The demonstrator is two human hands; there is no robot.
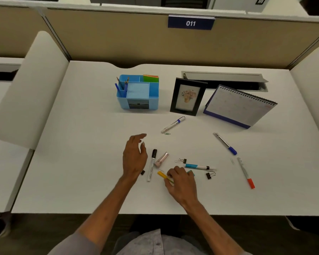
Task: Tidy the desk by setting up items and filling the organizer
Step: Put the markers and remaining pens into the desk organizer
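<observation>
A blue desk organizer (153,92) stands at the back, with pens in its left slot and sticky notes at its rear right. My left hand (134,157) hovers open, fingers relaxed, left of a black-capped marker (151,165). My right hand (181,183) pinches a yellow pen (163,175) lying on the desk. Beside them lie a pink eraser-like tube (161,159), a teal marker (197,166) and black binder clips (208,175). Farther off lie a blue-capped marker (173,124), another blue marker (225,143) and a red-tipped marker (246,173).
A black photo frame (187,96) and a spiral desk calendar (239,105) stand upright right of the organizer. A grey cable tray lid (223,77) sits open behind them. Beige partition panels (118,37) wall the desk. A green paper clip (167,133) lies mid-desk.
</observation>
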